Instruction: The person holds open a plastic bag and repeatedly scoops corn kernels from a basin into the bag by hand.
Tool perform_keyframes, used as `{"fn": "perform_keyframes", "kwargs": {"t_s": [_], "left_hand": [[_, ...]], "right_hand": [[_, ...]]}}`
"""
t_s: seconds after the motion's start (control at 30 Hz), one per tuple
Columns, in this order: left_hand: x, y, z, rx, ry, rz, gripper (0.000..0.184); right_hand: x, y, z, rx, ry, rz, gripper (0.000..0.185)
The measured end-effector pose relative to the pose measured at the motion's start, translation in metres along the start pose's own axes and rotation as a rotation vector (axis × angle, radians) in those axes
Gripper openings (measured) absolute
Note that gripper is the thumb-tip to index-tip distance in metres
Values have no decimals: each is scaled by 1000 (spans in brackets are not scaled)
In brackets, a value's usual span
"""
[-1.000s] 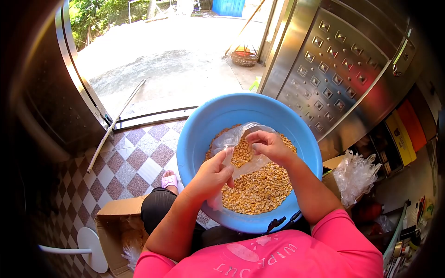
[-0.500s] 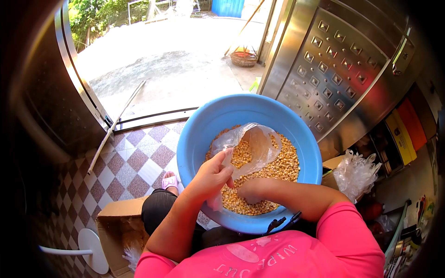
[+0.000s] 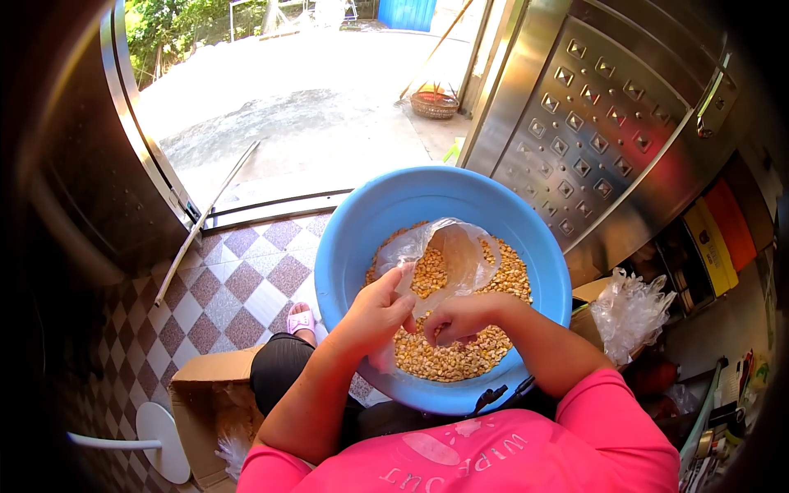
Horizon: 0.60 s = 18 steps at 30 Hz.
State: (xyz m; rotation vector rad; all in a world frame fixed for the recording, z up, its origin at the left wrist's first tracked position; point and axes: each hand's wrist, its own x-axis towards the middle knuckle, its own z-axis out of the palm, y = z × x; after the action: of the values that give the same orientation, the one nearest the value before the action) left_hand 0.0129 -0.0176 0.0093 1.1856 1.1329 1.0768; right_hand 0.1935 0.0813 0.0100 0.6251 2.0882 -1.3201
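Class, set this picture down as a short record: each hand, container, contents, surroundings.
Left hand: the left hand pinches the edge of a clear plastic bag
Right hand: the right hand is curled over the kernels; grip contents hidden
Container: blue basin
Contents: yellow corn kernels, the open-mouthed bag
Surroundings: cardboard box, patterned metal door

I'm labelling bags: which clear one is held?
The clear plastic bag in the left hand, inside the round blue basin; bunched clear bags at right are untouched.
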Motion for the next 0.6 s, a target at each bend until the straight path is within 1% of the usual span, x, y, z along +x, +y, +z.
{"fn": "perform_keyframes", "kwargs": {"t_s": [0.03, 0.1, 0.13, 0.17, 0.23, 0.27, 0.3, 0.37, 0.4, 0.43, 0.5, 0.53, 0.6], "left_hand": [[1, -2, 0, 1, -1, 1, 49], [3, -8, 0, -27, 25, 8, 52], [2, -6, 0, -27, 24, 9, 52], [2, -4, 0, -8, 15, -9, 50], [1, -1, 0, 11, 5, -26, 49], [1, 0, 1, 12, 5, -27, 48], [1, 0, 1, 14, 5, -28, 48], [1, 0, 1, 13, -1, -25, 48], [1, 0, 0, 12, -6, -22, 48], [1, -1, 0, 12, -6, -22, 48], [2, -4, 0, -9, -5, -10, 48], [2, -5, 0, -9, -4, -10, 48], [3, -5, 0, -41, -17, -2, 48]], "right_hand": [[-5, 4, -6, 0, 1, 0, 19], [-13, 13, -17, 290, 60, -156, 16], [-16, 17, -22, 368, 104, -223, 16], [-18, 18, -24, 368, 105, -222, 16], [-21, 18, -27, 627, 419, -240, 17], [-20, 21, -30, 682, 476, -236, 21], [-17, 23, -30, 682, 476, -236, 21], [-8, 29, -29, 754, 755, -324, 26], [-3, 35, -30, 725, 758, -379, 30], [0, 41, -31, 725, 759, -378, 30], [3, 46, -30, 374, 893, -374, 29], [3, 46, -30, 374, 892, -374, 29], [0, 43, -29, 70, 981, -329, 27]]}}
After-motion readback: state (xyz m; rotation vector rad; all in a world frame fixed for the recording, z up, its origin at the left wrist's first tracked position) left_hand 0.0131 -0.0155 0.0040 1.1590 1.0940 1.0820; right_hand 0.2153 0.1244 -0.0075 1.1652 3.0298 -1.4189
